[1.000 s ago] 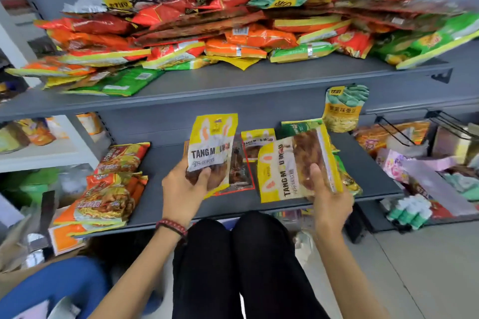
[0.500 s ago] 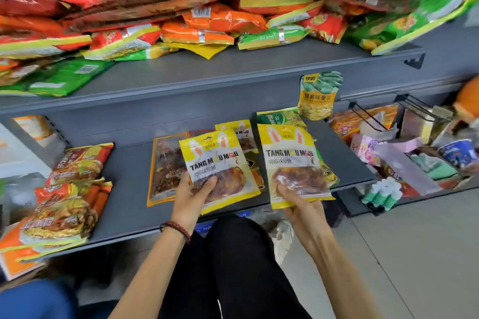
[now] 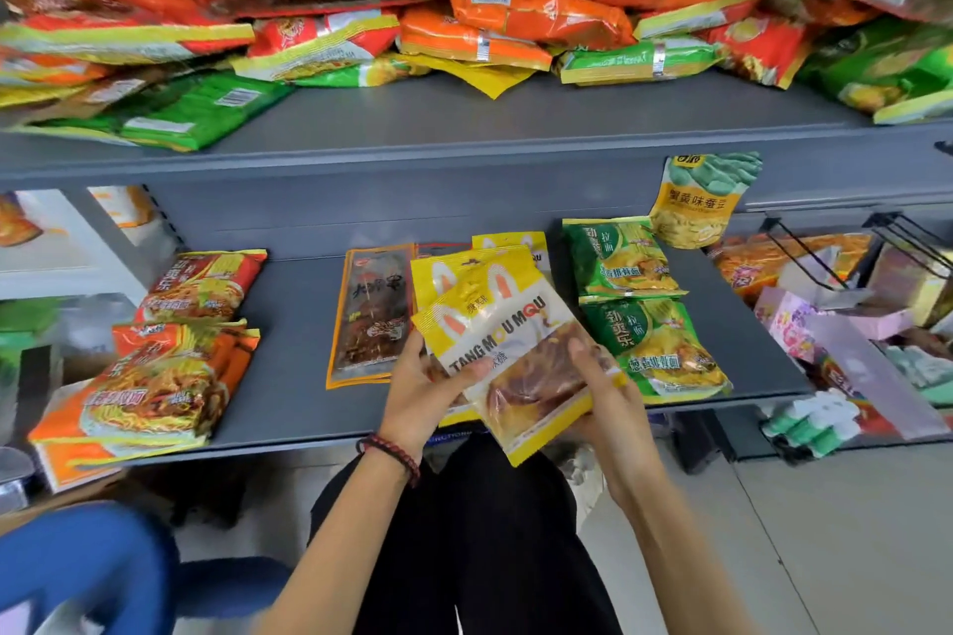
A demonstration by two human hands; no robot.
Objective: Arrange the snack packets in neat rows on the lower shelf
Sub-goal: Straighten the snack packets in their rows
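Note:
Both hands hold yellow TANG MOU MOU packets stacked together above the front edge of the grey lower shelf. My left hand grips the stack's left side with its thumb on top. My right hand grips the right side. Another yellow packet lies behind them on the shelf. A brown clear-fronted packet lies just to the left. Two green noodle packets lie in a column to the right. Orange noodle packets are piled at the shelf's left end.
The upper shelf carries a loose heap of red, orange and green packets. A yellow-green bag leans against the back wall at right. Wire racks and pink boxes stand to the right. My black-trousered knees are below the shelf edge.
The two yellow packets, held apart side by side before, have come together into one overlapping stack between both hands. The green packets on the right are now uncovered.

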